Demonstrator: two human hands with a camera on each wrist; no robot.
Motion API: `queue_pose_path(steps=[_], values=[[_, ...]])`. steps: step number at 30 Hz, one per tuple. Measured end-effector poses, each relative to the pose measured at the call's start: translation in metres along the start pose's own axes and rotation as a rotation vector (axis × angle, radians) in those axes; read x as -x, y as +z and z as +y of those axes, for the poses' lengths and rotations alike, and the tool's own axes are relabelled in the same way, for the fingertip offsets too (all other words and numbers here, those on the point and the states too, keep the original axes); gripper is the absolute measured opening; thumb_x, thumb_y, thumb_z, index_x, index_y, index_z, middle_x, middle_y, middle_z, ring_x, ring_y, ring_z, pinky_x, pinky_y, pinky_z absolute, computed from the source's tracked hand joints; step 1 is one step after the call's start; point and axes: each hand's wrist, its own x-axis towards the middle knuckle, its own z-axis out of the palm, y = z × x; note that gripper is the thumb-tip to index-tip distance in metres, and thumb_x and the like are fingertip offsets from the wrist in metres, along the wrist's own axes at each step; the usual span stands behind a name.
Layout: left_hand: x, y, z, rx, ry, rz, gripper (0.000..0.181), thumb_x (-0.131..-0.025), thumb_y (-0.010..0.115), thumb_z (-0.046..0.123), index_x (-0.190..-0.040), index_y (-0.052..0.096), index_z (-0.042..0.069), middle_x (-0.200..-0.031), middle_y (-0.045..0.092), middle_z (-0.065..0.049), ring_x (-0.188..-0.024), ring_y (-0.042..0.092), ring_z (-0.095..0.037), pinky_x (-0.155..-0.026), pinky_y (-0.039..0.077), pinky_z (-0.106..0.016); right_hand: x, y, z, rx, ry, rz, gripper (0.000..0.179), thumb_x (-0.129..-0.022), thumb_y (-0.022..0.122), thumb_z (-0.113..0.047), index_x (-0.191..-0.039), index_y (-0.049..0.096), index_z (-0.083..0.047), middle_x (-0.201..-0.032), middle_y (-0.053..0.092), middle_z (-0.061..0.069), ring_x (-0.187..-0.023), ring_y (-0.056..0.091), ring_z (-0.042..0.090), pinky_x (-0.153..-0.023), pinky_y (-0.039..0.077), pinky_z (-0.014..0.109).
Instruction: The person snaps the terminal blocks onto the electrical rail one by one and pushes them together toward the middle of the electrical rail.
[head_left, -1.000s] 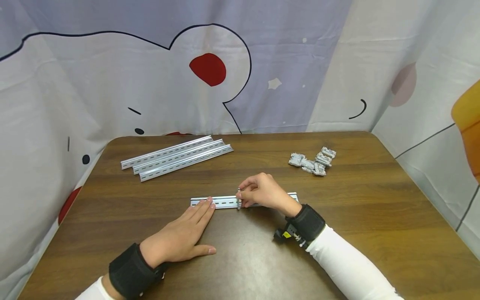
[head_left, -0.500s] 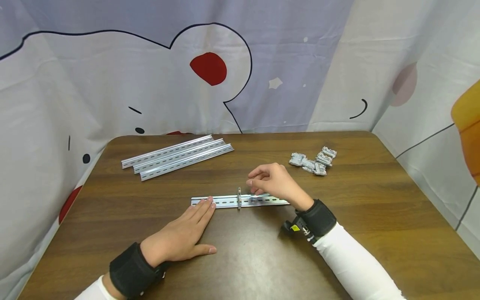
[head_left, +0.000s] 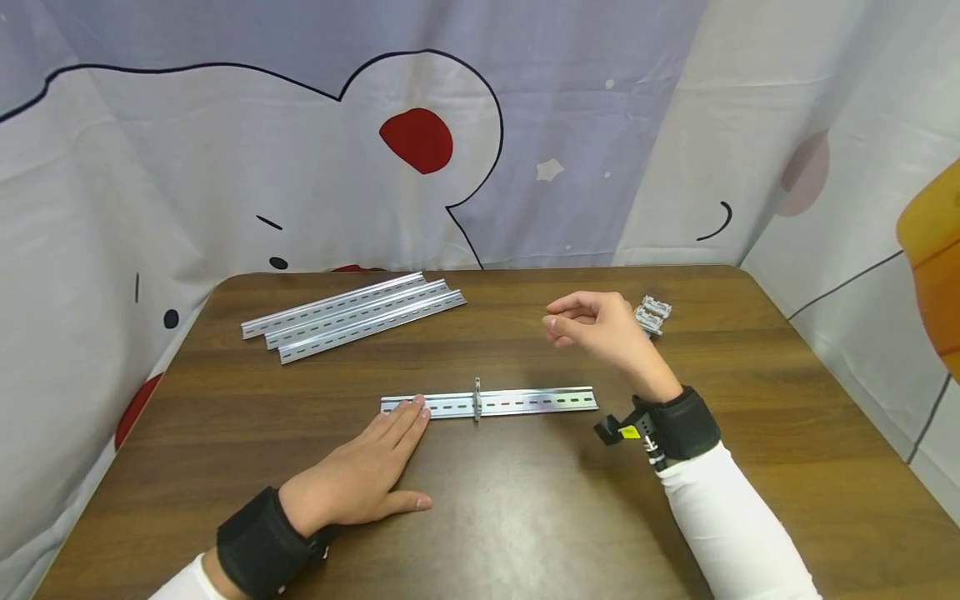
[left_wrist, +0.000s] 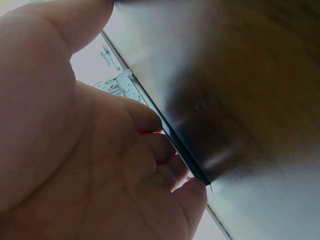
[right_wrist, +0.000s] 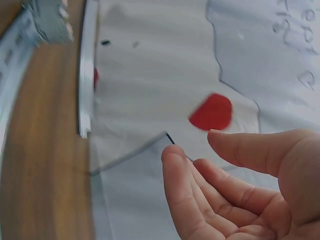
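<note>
A slotted metal DIN rail lies crosswise on the wooden table. My left hand rests flat with straight fingers over the rail's left end, its thumb out to the side. Across the rail, just right of those fingertips, stands a thin grey DIN-rail piece, upright on edge. In the right wrist view that grey piece looks blurred. My right hand is raised beyond the rail, its fingers loosely bent with nothing between them. It partly covers a group of small grey pieces at the back right.
Three more slotted rails lie side by side, slanted, at the back left of the table. A printed cloth hangs behind the table's far edge and along its sides.
My right hand has let go of the grey piece on the rail and moved back and right toward the group of similar pieces. My left hand has stayed in place.
</note>
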Motion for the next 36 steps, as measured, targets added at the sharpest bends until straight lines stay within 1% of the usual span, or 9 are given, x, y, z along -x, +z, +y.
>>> queue_pose_path(steps=[8,11,13,15,17,20,25,29,36], values=[[0.0,-0.001,0.001,-0.016,-0.014,-0.022,0.1,-0.09,0.052,0.065,-0.155,0.014,-0.001,-0.162,0.004,-0.02,-0.149,0.009,-0.034,-0.118,0.019,-0.051,0.003,-0.04,0.002,0.013,0.037,0.17,0.027,-0.091,0.069,-0.016,-0.112,0.068,0.001,-0.1,0.073,0.017,-0.079,0.073,0.019,-0.074,0.059,0.031],[0.002,-0.003,0.002,-0.006,-0.015,-0.027,0.1,-0.09,0.051,0.065,-0.154,0.014,-0.002,-0.162,0.004,-0.02,-0.149,0.009,-0.036,-0.117,0.019,-0.052,0.0,-0.049,0.008,0.078,0.049,0.231,0.027,-0.091,0.07,-0.018,-0.111,0.069,0.0,-0.099,0.073,0.017,-0.077,0.072,0.016,-0.071,0.059,0.028],[0.002,-0.004,0.004,0.001,-0.014,-0.03,0.1,-0.09,0.052,0.064,-0.154,0.014,-0.002,-0.162,0.005,-0.021,-0.149,0.009,-0.036,-0.117,0.019,-0.053,-0.002,-0.055,0.018,0.172,0.046,0.279,0.027,-0.091,0.07,-0.021,-0.109,0.07,-0.001,-0.097,0.073,0.018,-0.074,0.072,0.014,-0.068,0.058,0.025],[0.002,-0.006,0.004,0.005,-0.009,-0.034,0.099,-0.091,0.051,0.063,-0.154,0.014,-0.003,-0.162,0.004,-0.021,-0.149,0.009,-0.036,-0.117,0.019,-0.053,-0.002,-0.059,0.025,0.319,0.037,0.33,0.027,-0.092,0.068,-0.024,-0.107,0.071,-0.003,-0.094,0.074,0.015,-0.073,0.072,0.013,-0.065,0.056,0.024],[0.002,-0.007,0.005,0.002,-0.007,-0.038,0.098,-0.091,0.051,0.063,-0.154,0.013,-0.002,-0.162,0.004,-0.021,-0.149,0.008,-0.035,-0.117,0.019,-0.052,-0.001,-0.062,0.032,0.447,0.026,0.374,0.026,-0.093,0.066,-0.024,-0.106,0.071,-0.002,-0.092,0.074,0.016,-0.073,0.072,0.015,-0.065,0.055,0.027],[0.001,-0.007,0.006,0.002,0.003,-0.03,0.098,-0.092,0.052,0.062,-0.154,0.014,-0.003,-0.162,0.004,-0.021,-0.149,0.008,-0.035,-0.117,0.019,-0.052,-0.001,-0.066,0.043,0.591,0.018,0.422,0.024,-0.092,0.065,-0.02,-0.103,0.071,0.0,-0.089,0.073,0.017,-0.075,0.07,0.025,-0.067,0.053,0.037],[0.001,-0.005,0.005,0.014,0.017,-0.014,0.098,-0.091,0.054,0.06,-0.153,0.015,-0.005,-0.161,0.007,-0.023,-0.148,0.011,-0.038,-0.116,0.02,-0.055,-0.001,-0.071,0.06,0.698,0.056,0.445,0.022,-0.089,0.065,-0.015,-0.098,0.07,0.005,-0.086,0.072,0.02,-0.079,0.066,0.036,-0.075,0.05,0.05],[0.001,-0.006,0.005,0.014,0.012,-0.022,0.098,-0.091,0.055,0.06,-0.154,0.014,-0.004,-0.161,0.006,-0.023,-0.148,0.009,-0.037,-0.116,0.02,-0.054,-0.003,-0.073,0.07,0.727,0.099,0.431,0.023,-0.088,0.064,-0.014,-0.099,0.07,0.006,-0.09,0.071,0.022,-0.084,0.066,0.041,-0.079,0.049,0.055],[0.001,-0.008,0.007,-0.011,0.007,-0.031,0.097,-0.092,0.053,0.06,-0.154,0.015,-0.004,-0.161,0.006,-0.022,-0.149,0.009,-0.035,-0.117,0.019,-0.052,-0.005,-0.075,0.079,0.775,0.169,0.397,0.018,-0.079,0.07,-0.015,-0.087,0.071,0.001,-0.091,0.068,0.025,-0.085,0.063,0.047,-0.071,0.05,0.056]])
